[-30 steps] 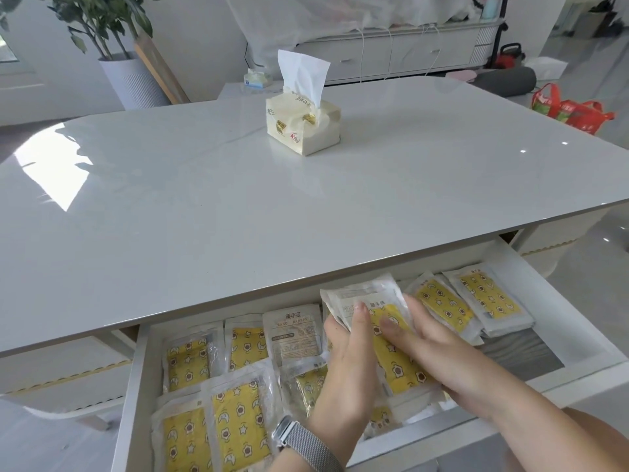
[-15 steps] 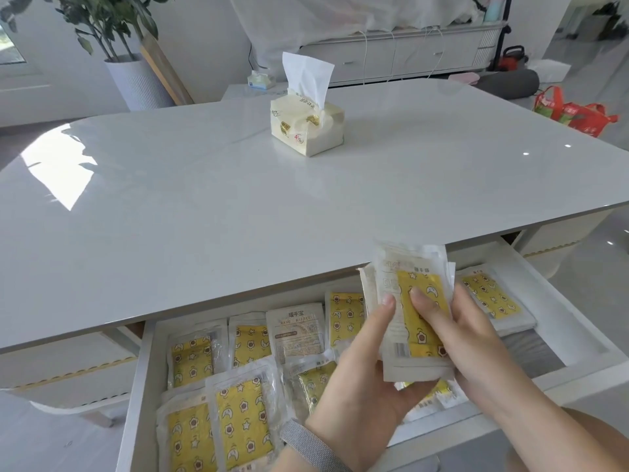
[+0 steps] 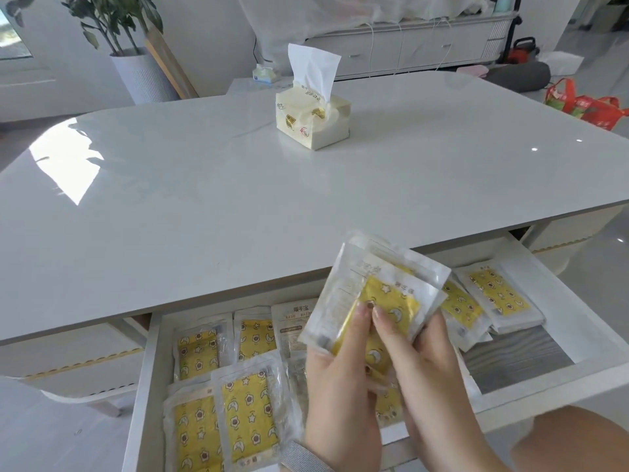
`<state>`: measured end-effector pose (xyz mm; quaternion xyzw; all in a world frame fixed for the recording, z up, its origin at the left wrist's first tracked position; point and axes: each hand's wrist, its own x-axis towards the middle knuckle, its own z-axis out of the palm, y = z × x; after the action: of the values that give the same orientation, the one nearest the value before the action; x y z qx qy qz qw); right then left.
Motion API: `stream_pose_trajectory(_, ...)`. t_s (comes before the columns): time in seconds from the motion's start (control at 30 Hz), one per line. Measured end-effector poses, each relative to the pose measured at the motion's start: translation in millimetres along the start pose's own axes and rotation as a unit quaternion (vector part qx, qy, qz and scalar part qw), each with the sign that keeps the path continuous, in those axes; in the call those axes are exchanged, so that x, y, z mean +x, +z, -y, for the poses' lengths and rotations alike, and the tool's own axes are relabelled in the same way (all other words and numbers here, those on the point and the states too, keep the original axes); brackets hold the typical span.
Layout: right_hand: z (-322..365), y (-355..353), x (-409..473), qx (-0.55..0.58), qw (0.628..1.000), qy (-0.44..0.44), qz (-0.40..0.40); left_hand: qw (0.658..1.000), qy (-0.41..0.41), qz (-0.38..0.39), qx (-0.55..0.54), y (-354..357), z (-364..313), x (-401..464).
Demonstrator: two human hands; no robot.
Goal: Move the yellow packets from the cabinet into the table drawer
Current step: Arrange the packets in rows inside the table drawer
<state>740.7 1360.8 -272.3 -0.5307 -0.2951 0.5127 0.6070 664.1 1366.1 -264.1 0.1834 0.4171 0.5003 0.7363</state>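
Both hands, left (image 3: 340, 379) and right (image 3: 425, 362), grip a fanned stack of packets (image 3: 377, 294) over the drawer (image 3: 558, 301); I judge the slick wrappers could slide apart and spill past its front edge.

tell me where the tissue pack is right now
In the head view the tissue pack stands on the white table, toward its far side near the middle, well beyond the open drawer and both hands.

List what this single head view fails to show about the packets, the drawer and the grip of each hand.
- Count of held packets: overlapping, head view.
- Drawer middle: hidden by left hand and right hand.
- Drawer's near-left corner: cut off by the bottom edge.
- Small print on the packets: too small.
- Cabinet: cannot be identified.
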Motion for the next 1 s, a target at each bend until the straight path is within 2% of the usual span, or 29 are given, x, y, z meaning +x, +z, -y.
stream_pose_trajectory(0.1, 32, -19, 23, -0.033, 0.996, 0.037, 0.079, 0.999, -0.007, 0.045, 0.028, -8, -20, 2)
stream_pose_trajectory(0.2, 65, -39, 57, -0.022, 0.975, 0.177, 0.135, 0.990, -0.021, 0.065, 0.119, -14, -31, 5)
stream_pose_trajectory(0.27, 74, -45, 73, -0.079, 0.951, 0.227, 0.194, 0.983, -0.033, 0.057, 0.173, -14, -32, 7)
stream_pose_trajectory(0.33, 75, -39, 73, -0.151, 0.932, 0.232, 0.235, 0.979, -0.029, 0.041, 0.200, -10, -29, 7)
stream_pose_trajectory(0.4, 71, -27, 64, -0.228, 0.923, 0.217, 0.221, 0.978, -0.025, 0.012, 0.208, -9, -24, 9)
stream_pose_trajectory(0.53, 58, -18, 49, -0.268, 0.929, 0.193, 0.168, 0.974, -0.024, -0.040, 0.222, -6, -14, 10)
stream_pose_trajectory(0.6, 51, -13, 45, -0.266, 0.933, 0.189, 0.154, 0.975, -0.036, -0.068, 0.209, -7, -14, 10)
stream_pose_trajectory(0.73, 46, -9, 36, -0.252, 0.935, 0.188, 0.167, 0.980, -0.097, -0.059, 0.161, -13, -17, 12)
stream_pose_trajectory(0.83, 47, -12, 37, -0.210, 0.948, 0.169, 0.167, 0.989, -0.085, -0.054, 0.111, -18, -18, 17)
stream_pose_trajectory(0.93, 50, -21, 44, -0.111, 0.959, 0.200, 0.169, 0.990, -0.094, -0.068, 0.085, -15, -23, 16)
stream_pose_trajectory(1.0, 49, -28, 48, -0.049, 0.948, 0.241, 0.200, 0.988, -0.119, -0.077, 0.056, -13, -28, 15)
